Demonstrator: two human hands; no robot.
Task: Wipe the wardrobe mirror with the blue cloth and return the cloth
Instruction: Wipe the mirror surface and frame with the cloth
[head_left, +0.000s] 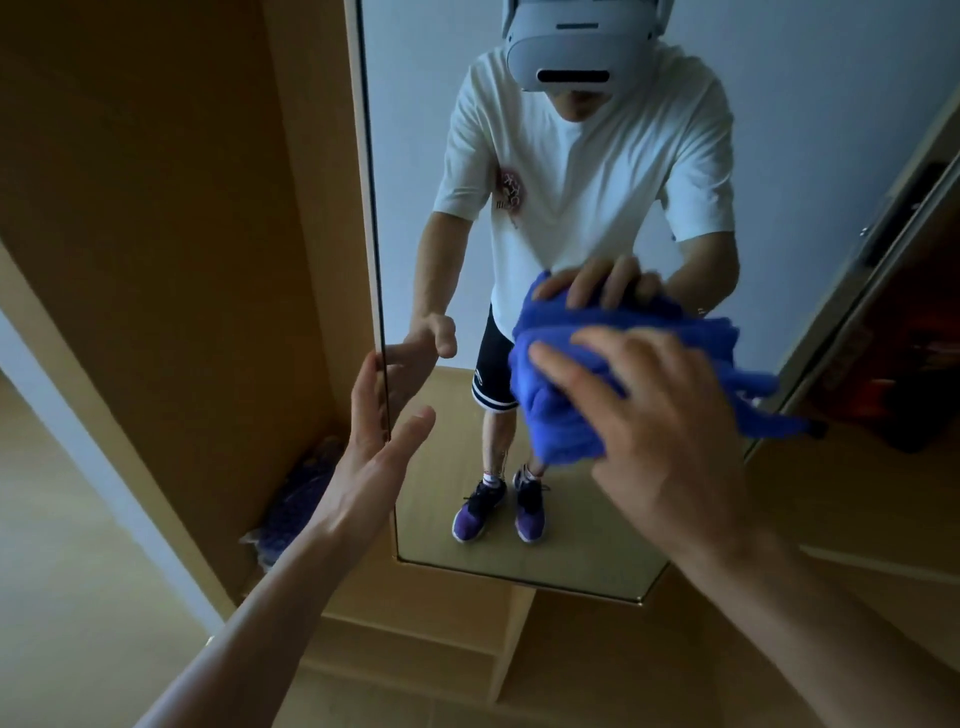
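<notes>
- Blue cloth (556, 421): vivid royal blue, thick fuzzy pile, crumpled into a loose wad with deep folds.
- Position: held against the glass of the mirror (415, 156), right of centre and around mid-height.
- One ragged tail of the cloth trailing to the right, reaching the mirror's right edge.
- Upper folds doubled in the reflection, with reflected fingertips showing just above the wad.
- Right grip (665, 431): released, fingers spread and nearly straight across the back of the cloth, pressing it to the glass; thumb hidden.
- Left grip (374, 441): released and carrying nothing, palm turned inward, fingers straight, fingertips at the mirror's left edge.
- Wardrobe (182, 208): light wood panels framing the mirror on the left and below.
- Low in the open wardrobe section left of the mirror: a bluish-purple bundle (301, 499), too blurred to identify.
</notes>
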